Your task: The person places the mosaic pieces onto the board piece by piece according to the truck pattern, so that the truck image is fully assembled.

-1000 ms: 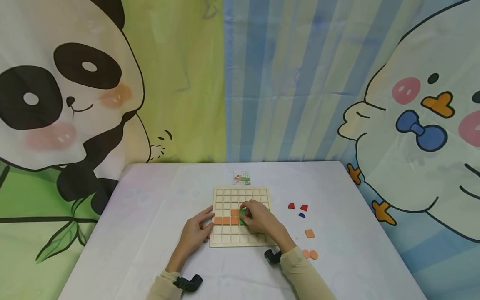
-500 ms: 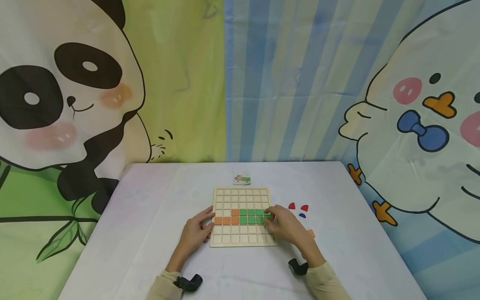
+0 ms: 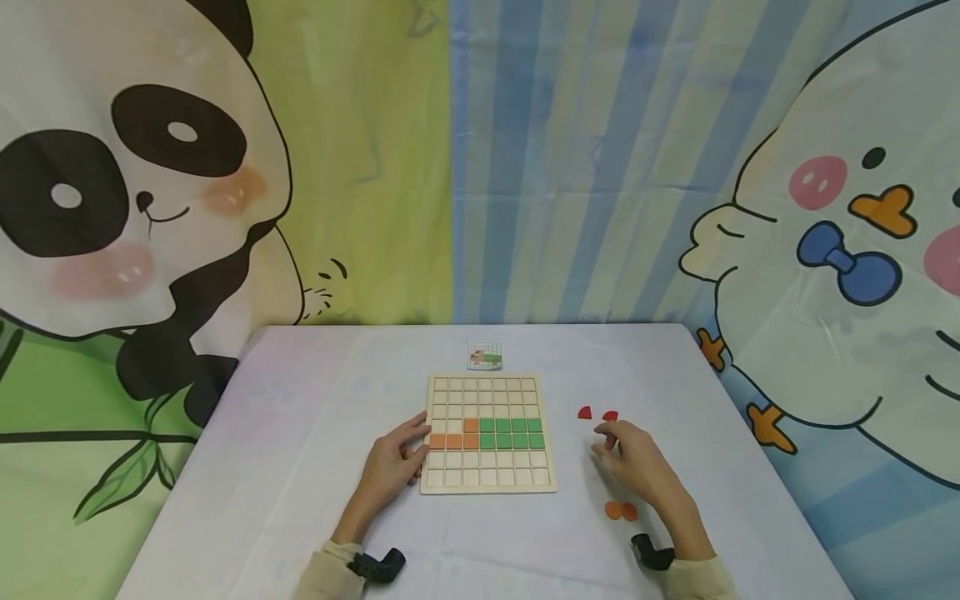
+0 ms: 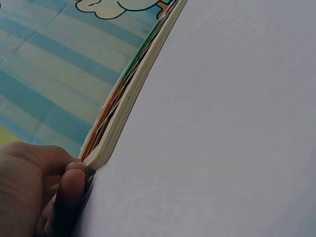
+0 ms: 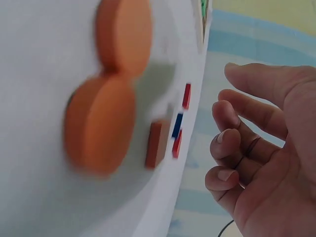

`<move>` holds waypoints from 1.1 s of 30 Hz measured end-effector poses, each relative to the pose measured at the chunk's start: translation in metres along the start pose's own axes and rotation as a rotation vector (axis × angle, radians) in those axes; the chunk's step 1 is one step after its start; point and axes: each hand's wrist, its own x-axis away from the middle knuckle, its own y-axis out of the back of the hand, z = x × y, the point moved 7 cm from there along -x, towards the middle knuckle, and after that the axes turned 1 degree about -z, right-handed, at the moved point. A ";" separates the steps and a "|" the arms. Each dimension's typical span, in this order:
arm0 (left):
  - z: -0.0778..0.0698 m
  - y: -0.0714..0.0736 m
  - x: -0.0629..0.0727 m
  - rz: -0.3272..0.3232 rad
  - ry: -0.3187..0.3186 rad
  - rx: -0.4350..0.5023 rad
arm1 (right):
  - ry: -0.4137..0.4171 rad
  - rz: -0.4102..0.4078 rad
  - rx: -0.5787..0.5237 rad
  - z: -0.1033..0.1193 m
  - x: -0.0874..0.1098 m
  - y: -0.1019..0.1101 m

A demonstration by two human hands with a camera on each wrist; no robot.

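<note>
On the white table (image 3: 322, 408), near its middle, lies a flat wooden grid board (image 3: 487, 478) with square compartments. Two neighbouring rows carry coloured tiles: the upper row has one orange tile (image 3: 471, 425) and four green tiles (image 3: 503, 425) to its right, and the lower row has three orange tiles and four green ones.

The left hand (image 3: 393, 457) is at the left edge of the board, with its fingers bent and the fingertips touching the near part of this edge; from the left wrist view I cannot tell whether they pinch the wood or only rest against it.

The right hand (image 3: 633, 462) is above the table, to the right of the board. Its fingers are loosely bent, and the thumb stands moderately apart from them. Under and around this hand, the right wrist view shows a loose orange square (image 5: 157, 143), a blue piece (image 5: 177, 126) and two red pieces (image 5: 186, 96). Closer to the person, two orange discs (image 3: 613, 510) lie side by side, touching each other.

Just beyond the far edge of the board lies a small printed card (image 3: 485, 356). Behind the table hangs a curtain (image 3: 570, 167) with a panda and a white chick.
</note>
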 end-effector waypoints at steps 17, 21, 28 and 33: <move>0.000 0.000 -0.001 0.001 0.021 -0.019 | -0.048 0.076 0.042 -0.041 0.024 0.004; 0.000 0.000 -0.001 -0.003 0.004 -0.016 | -0.042 0.098 0.027 -0.045 0.029 0.003; -0.001 0.001 -0.001 -0.014 -0.004 -0.020 | -0.064 0.108 0.001 -0.051 0.032 0.001; 0.000 0.001 -0.001 -0.010 0.004 -0.028 | -0.085 0.118 0.002 -0.055 0.032 -0.002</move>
